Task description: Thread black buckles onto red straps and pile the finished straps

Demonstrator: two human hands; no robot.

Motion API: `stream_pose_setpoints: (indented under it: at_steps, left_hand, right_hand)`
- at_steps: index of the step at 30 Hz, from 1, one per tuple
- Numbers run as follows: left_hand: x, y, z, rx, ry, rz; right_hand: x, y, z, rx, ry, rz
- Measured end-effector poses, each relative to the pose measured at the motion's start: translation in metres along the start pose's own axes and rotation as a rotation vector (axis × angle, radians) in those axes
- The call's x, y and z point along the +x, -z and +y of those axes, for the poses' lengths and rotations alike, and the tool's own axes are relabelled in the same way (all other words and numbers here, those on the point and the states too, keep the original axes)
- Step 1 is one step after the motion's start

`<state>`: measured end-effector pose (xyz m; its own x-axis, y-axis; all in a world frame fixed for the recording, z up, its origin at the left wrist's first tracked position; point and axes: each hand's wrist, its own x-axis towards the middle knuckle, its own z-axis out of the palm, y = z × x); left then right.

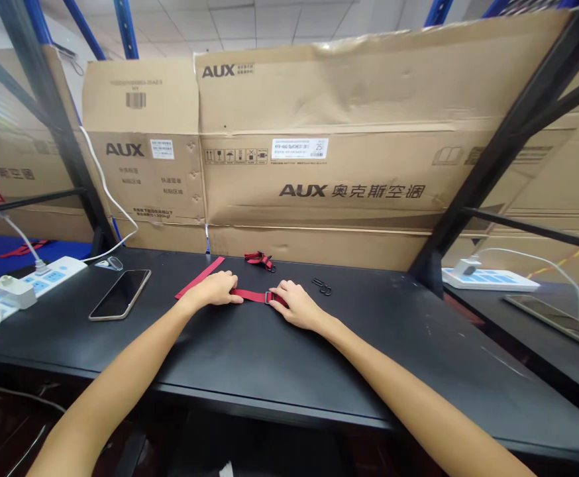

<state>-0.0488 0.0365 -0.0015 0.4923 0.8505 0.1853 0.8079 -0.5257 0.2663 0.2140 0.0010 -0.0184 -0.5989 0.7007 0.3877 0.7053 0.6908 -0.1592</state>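
A red webbing strap [250, 295] lies flat on the black table [269, 358], running from behind my left hand to my right hand. My left hand [216, 289] is closed on the strap's left part, pressing it to the table. My right hand [295, 305] is closed on the strap's right end, where a small dark metal buckle [268, 297] sits on the strap between the two hands. The strap's free tail [199, 277] stretches back and left beyond my left hand.
A second red strap piece with a buckle [260, 260] lies near the cardboard boxes [319, 165]. Loose black metal rings [322, 286] rest right of my hands. A phone [120, 293] and a power strip [36, 278] lie at the left; another power strip [488, 278] sits at the right.
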Motion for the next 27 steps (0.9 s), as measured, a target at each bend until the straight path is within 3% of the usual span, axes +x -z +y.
stream_pose_setpoints:
  at_steps: [6, 13, 18, 23, 27]
  left_hand:
    - [0.002, 0.000, -0.003, -0.024, -0.013, -0.054]
    - [0.001, 0.001, -0.007, -0.107, 0.086, -0.048]
    - [0.001, 0.014, 0.005, -0.543, 0.062, -0.052]
    - [-0.002, 0.026, 0.029, -0.979, -0.060, -0.116]
    - [0.000, 0.019, 0.037, -0.994, -0.063, -0.054]
  right_hand:
    - [0.001, -0.003, -0.001, 0.041, 0.017, -0.017]
    - [0.001, -0.006, 0.003, 0.046, -0.055, 0.058]
    - [0.001, -0.006, 0.008, 0.075, -0.097, 0.094]
    - [0.003, -0.004, 0.006, 0.188, -0.090, 0.157]
    - [0.004, 0.001, -0.001, 0.296, -0.050, 0.198]
